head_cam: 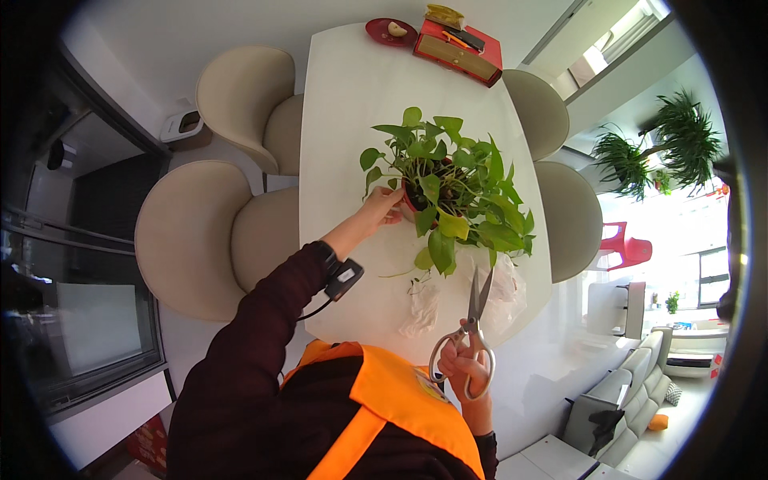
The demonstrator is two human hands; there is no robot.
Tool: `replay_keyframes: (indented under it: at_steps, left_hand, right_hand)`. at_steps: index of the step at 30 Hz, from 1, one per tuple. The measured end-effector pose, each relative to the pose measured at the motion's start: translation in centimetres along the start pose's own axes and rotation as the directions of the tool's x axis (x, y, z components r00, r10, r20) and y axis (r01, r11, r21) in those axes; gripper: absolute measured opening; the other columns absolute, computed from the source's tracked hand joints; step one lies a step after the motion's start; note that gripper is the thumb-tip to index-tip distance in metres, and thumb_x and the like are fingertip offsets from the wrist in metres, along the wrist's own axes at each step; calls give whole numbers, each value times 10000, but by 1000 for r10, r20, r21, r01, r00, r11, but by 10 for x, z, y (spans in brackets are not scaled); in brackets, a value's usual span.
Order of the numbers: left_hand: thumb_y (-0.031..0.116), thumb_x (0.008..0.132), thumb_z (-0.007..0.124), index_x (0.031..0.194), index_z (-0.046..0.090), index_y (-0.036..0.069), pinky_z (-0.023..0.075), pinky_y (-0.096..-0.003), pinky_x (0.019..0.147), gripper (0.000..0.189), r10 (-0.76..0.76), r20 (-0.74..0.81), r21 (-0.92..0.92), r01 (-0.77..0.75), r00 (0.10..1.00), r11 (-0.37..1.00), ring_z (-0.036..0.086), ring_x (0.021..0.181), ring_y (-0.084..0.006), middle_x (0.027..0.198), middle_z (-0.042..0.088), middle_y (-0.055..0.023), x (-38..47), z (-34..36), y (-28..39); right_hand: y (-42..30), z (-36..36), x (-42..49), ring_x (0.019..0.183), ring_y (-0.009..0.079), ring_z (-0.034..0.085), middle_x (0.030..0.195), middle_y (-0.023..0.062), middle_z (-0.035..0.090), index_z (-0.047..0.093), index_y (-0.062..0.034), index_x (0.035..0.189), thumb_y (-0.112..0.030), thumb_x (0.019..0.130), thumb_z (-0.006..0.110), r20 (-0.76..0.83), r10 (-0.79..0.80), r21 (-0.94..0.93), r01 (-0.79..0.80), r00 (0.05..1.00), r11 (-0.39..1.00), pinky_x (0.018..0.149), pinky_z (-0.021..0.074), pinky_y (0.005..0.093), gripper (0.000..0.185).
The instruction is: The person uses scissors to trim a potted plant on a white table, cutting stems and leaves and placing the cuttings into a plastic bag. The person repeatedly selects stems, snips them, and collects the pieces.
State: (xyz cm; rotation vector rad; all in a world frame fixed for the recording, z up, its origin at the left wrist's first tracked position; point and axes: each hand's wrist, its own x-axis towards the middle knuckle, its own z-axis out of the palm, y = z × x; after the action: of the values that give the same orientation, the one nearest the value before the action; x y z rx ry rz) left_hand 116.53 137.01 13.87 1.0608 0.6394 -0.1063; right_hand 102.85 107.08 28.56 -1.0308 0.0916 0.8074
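A leafy potted pothos plant [462, 174] stands on the white table [342, 120], its stems spilling over the pot's edge. My left hand [383, 207] grips the left side of the red-rimmed flowerpot [409, 207], with some fingertips hidden at the rim. One yellowish leaf [453, 225] hangs at the near side. In my right hand [465, 367] is a pair of metal scissors [476, 318], held close to my body with fingers through the handles. Their blades are parted and point away from me, tips just below the lowest leaves.
Crumpled clear plastic [504, 294] and a crumpled white tissue or bag [421, 309] lie near the plant, beside a trimmed sprig [418, 282]. A red box [459, 57] and a red plate [378, 30] sit at the far end. Beige chairs [186, 234] flank the table.
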Motion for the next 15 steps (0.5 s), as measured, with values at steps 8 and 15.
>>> replay_keyframes:
  at_steps: [8, 15]
  left_hand:
    - [202, 891, 520, 942, 593, 32, 505, -278, 709, 192, 12, 287, -60, 6, 958, 998, 592, 721, -125, 857, 653, -75, 9, 7, -19]
    - [173, 861, 617, 1069, 555, 28, 523, -307, 785, 261, -111, 412, -157, 191, 904, 969, 630, 843, -185, 1004, 614, -88, -60, 27, -83]
  right_hand:
    - [13, -3, 0, 535, 117, 336, 630, 10, 357, 424, -7, 1204, -164, 812, 529, -48, -92, -110, 86, 995, 990, 481, 278, 248, 436]
    - [13, -15, 15, 545, 112, 370, 640, 24, 393, 395, 51, 1201, -241, 840, 552, 7, -106, -236, 105, 994, 966, 491, 305, 236, 491]
